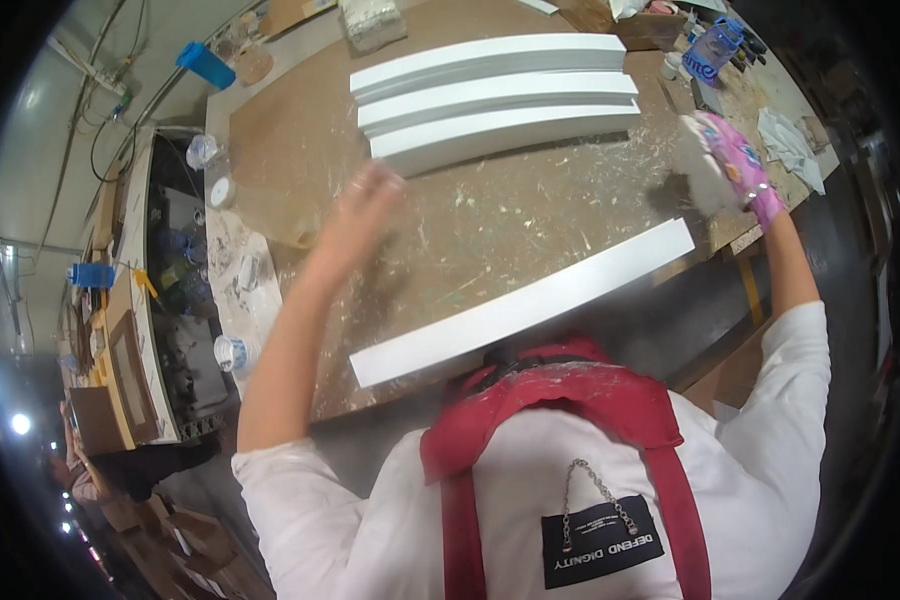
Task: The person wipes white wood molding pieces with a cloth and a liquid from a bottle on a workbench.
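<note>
My bare left hand (368, 200) is over the table near the left end of several long white trim pieces (500, 95), which lie side by side. Motion smears its fingers, so I cannot tell whether it touches the nearest piece. At the table's right side is my right hand (735, 160), in a pink patterned glove. Its fingers are curled around a pale, flat thing (707, 178), too blurred to name. Between my arms a single white board (530, 300) lies slantwise along the near edge of the table, with neither hand on it.
The brown worktable (470, 225) is spattered with white. A blue bottle (205, 65) stands at its far left, a clear blue jug (712, 48) at the far right. A white crumpled cloth (790, 148) lies by the right edge. White-lidded containers (220, 192) line the left edge.
</note>
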`<state>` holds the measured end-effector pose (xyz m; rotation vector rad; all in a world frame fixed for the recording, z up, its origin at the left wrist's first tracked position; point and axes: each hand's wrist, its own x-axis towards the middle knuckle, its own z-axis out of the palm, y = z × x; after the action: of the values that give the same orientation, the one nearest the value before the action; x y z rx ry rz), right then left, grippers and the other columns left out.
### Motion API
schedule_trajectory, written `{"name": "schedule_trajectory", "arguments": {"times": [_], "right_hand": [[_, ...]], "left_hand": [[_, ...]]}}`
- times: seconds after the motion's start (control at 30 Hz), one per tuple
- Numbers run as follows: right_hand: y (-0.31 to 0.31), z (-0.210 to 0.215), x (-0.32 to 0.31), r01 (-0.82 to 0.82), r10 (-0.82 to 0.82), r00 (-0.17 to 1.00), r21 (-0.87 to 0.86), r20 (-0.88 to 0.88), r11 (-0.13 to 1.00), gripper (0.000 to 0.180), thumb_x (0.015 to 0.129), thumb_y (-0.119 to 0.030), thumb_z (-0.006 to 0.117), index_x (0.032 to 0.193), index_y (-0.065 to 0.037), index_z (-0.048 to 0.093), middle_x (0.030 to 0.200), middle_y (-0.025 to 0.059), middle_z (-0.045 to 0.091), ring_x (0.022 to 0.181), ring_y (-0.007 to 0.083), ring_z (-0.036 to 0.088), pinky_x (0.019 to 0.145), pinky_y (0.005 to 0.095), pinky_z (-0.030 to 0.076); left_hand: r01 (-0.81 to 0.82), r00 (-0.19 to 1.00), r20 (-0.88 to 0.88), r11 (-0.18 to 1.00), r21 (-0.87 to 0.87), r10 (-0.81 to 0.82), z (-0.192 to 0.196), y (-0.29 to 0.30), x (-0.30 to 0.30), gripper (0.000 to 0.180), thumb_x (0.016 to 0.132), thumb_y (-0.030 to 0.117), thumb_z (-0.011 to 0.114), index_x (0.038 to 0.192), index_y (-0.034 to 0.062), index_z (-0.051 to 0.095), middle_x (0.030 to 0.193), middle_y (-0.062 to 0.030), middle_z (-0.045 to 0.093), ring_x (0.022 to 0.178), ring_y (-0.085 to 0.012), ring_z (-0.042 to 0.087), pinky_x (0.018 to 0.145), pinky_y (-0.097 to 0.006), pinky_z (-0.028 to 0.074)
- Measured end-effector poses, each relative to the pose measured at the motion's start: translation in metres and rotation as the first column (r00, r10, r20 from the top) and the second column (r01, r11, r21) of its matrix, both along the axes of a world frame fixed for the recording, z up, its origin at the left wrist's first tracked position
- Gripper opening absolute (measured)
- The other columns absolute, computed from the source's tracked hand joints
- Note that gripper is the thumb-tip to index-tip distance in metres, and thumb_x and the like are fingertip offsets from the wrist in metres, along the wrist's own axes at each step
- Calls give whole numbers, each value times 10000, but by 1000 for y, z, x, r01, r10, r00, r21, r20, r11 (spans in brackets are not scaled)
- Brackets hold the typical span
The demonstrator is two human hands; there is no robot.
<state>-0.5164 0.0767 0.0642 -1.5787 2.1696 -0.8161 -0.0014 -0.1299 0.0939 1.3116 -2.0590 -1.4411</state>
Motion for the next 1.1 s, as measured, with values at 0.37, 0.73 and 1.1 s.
{"name": "schedule_trajectory", "arguments": {"times": [0.37,0.73,1.1], "right_hand": [[-136,-63,6,-289,175,617,14,768,957,534,976,-333,459,1414,-37,381,1440,107,393,1330,195,354,1108,297,254],[-36,-77,8,-153,-51,493,145,869,978,506,969,-242,464,1408,-14,355,1355,97,462,1263,185,424,1096,291,294],[-132,82,189,-487,497,864,-109,85,866,485,936,-431,503,1280,-90,532,1085,118,634,970,194,628,825,351,541]], "left_hand": [[-227,930,-244,953,202,273,-108,-163,-28,453,958,347,521,1241,-6,510,1145,-84,595,1016,-189,553,903,-343,431],[-206,915,-349,978,21,200,-22,-30,20,581,834,23,634,1353,-7,375,1164,-119,585,984,-148,570,852,-281,477],[-112,954,-252,973,201,162,-9,14,37,538,777,-57,676,1281,-16,491,1220,-92,570,1120,-154,548,963,-277,426]]}}
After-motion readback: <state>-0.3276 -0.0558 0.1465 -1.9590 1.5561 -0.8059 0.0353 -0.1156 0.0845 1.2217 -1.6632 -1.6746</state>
